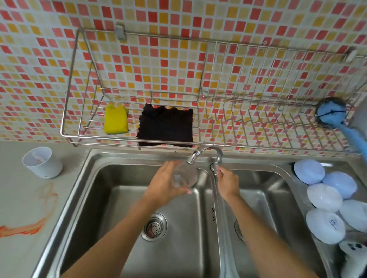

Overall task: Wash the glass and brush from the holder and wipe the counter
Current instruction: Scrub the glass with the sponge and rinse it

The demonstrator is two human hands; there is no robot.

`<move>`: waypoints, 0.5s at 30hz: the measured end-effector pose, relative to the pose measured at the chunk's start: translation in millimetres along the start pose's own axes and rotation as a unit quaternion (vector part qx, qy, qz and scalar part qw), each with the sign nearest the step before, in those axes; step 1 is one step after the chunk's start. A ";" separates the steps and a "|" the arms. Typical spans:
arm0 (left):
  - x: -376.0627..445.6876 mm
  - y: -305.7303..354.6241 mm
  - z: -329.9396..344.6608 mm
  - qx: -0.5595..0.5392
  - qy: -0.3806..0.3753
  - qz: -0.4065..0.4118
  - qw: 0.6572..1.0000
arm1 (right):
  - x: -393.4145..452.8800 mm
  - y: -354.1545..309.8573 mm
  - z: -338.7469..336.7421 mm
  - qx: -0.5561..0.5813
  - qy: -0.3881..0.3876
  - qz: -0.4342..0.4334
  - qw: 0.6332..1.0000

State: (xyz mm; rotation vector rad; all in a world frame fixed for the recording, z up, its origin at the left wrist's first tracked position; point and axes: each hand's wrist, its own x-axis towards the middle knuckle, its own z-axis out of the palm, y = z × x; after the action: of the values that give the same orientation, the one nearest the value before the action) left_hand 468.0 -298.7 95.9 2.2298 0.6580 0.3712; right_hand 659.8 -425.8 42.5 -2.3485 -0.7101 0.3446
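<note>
Glass under tap, left basin.
Your left hand (164, 185) grips the clear glass (185, 175) beneath the spout; your right hand (227, 182) pinches the tap handle (214, 167) just beside it.

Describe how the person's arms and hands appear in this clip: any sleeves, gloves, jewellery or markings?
Both arms enter from the bottom edge and are bare along their whole visible length; no sleeve shows in the frame. The left hand and right hand wear no gloves. No watch, bracelet or ring is visible on either wrist or on the fingers that show, and no markings can be made out.
</note>
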 end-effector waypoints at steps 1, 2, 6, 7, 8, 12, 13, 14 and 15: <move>2.7 3.5 4.8 0.000 0.002 -0.004 1.000 | 2.3 0.2 2.4 -0.001 -0.016 -0.014 1.000; 5.5 6.5 9.7 0.001 0.004 -0.007 1.000 | 4.9 0.7 5.5 -0.003 -0.036 -0.027 0.999; 13.3 20.2 22.7 0.002 0.014 -0.019 1.000 | 13.8 9.0 14.9 -0.009 -0.089 -0.066 0.994; 14.2 21.6 24.8 0.005 0.015 -0.021 1.000 | 15.8 12.4 17.8 -0.010 -0.096 -0.069 0.993; 14.5 22.2 26.3 0.006 0.017 -0.023 1.000 | 17.8 15.4 20.8 -0.011 -0.099 -0.072 0.992; 13.2 21.3 29.4 0.019 0.024 -0.020 0.999 | 19.9 17.8 28.8 0.001 -0.102 -0.079 0.992; 12.5 20.9 30.1 0.030 0.021 -0.016 0.999 | 18.2 16.0 29.2 0.004 -0.101 -0.082 0.992; 11.3 20.8 30.0 0.037 0.023 -0.014 0.999 | 16.9 15.3 30.4 0.003 -0.102 -0.082 0.991; 9.6 21.3 29.2 0.035 0.030 -0.017 0.999 | 16.6 15.8 32.4 -0.002 -0.104 -0.082 0.991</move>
State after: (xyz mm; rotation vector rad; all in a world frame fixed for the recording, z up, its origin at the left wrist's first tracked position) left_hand 496.4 -322.9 92.9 2.2775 0.7499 0.4048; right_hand 666.3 -409.8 6.7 -2.2602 -0.9966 0.5207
